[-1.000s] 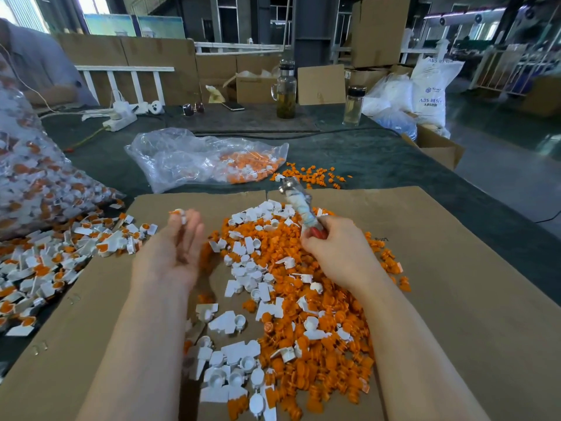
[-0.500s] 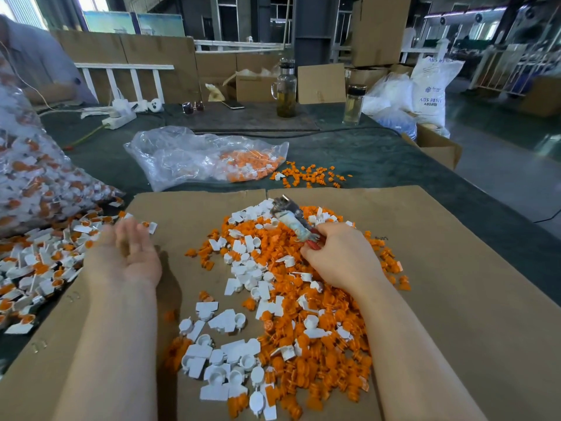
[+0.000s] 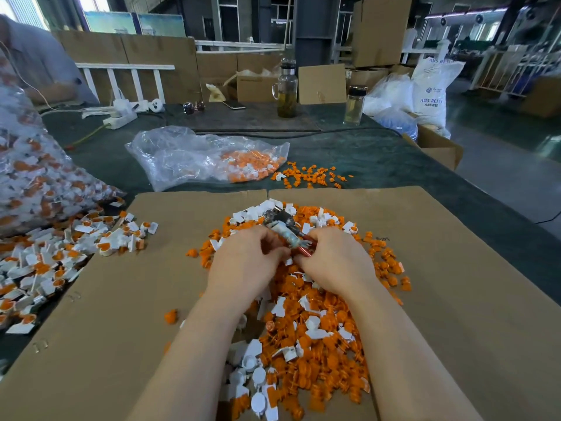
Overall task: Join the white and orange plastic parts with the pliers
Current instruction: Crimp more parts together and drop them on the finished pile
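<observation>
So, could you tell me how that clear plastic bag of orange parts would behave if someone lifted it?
The clear plastic bag looks thin and crumpled, so it would probably sag limply. Its mouth seems open toward the spilled orange parts, so more might pour out.

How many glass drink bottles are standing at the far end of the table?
2. The tall glass pitcher-style bottle with a handle stands at far centre; the shorter clear glass bottle with a dark cap stands to its right. Others may be hidden behind boxes.

Both hands [image 3: 247, 262] [image 3: 337, 262] meet at the pliers [image 3: 283, 227] over mixed parts [image 3: 315, 332].
</observation>
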Demonstrator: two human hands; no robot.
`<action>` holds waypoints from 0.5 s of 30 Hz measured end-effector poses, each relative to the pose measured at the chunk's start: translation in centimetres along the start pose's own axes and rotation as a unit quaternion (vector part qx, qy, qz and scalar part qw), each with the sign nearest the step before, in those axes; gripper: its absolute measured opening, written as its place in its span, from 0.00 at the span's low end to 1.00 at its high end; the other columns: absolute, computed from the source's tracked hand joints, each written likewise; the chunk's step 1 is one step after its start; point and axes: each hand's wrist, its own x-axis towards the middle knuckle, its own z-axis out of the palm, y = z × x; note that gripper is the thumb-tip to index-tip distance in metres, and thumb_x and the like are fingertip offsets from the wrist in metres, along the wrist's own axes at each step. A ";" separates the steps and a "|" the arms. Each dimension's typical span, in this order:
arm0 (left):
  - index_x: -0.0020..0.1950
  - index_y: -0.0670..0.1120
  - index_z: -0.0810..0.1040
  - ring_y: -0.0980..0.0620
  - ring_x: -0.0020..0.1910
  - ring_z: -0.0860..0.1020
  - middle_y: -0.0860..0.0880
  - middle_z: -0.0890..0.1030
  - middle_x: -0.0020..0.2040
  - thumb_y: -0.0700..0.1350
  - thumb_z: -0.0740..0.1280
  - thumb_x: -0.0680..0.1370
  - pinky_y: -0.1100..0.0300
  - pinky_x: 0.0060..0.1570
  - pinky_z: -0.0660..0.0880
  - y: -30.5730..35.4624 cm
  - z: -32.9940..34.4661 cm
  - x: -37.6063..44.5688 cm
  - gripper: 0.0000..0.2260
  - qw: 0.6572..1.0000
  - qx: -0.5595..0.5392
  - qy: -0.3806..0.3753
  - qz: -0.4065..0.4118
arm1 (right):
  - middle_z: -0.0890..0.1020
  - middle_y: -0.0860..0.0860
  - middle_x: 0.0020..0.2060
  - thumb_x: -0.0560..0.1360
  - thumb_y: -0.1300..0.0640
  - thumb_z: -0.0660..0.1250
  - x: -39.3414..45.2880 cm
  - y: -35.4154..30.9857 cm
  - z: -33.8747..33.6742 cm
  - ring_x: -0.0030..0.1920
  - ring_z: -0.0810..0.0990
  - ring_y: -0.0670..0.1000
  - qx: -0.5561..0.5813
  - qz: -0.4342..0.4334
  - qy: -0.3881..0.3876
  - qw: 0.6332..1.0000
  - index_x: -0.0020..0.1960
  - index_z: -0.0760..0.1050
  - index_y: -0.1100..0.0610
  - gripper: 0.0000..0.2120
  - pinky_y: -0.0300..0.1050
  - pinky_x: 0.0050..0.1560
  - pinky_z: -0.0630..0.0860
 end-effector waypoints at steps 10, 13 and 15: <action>0.58 0.58 0.81 0.55 0.51 0.72 0.57 0.71 0.48 0.53 0.66 0.79 0.62 0.46 0.66 -0.7 0.2 0.1 0.09 0.989 0.077 -0.059 0.115 | 0.80 0.48 0.45 0.75 0.43 0.67 0.0 -0.1 0.0 0.44 0.79 0.50 0.005 0.024 0.025 0.999 0.54 0.76 0.50 0.13 0.46 0.40 0.79; 0.58 0.59 0.80 0.55 0.49 0.72 0.55 0.68 0.47 0.55 0.66 0.79 0.62 0.45 0.68 -0.7 0.2 -0.1 0.09 0.982 0.100 -0.091 0.129 | 0.80 0.49 0.45 0.76 0.46 0.67 -0.1 0.0 -0.4 0.43 0.78 0.49 0.064 0.022 0.052 0.996 0.54 0.76 0.51 0.11 0.42 0.35 0.72; 0.54 0.57 0.81 0.56 0.48 0.72 0.55 0.69 0.48 0.54 0.68 0.79 0.62 0.47 0.69 -0.6 0.2 -0.2 0.06 0.982 0.092 -0.093 0.136 | 0.80 0.48 0.42 0.77 0.47 0.67 -0.1 0.1 -0.5 0.40 0.78 0.48 0.122 0.022 0.059 0.991 0.54 0.77 0.52 0.11 0.41 0.34 0.71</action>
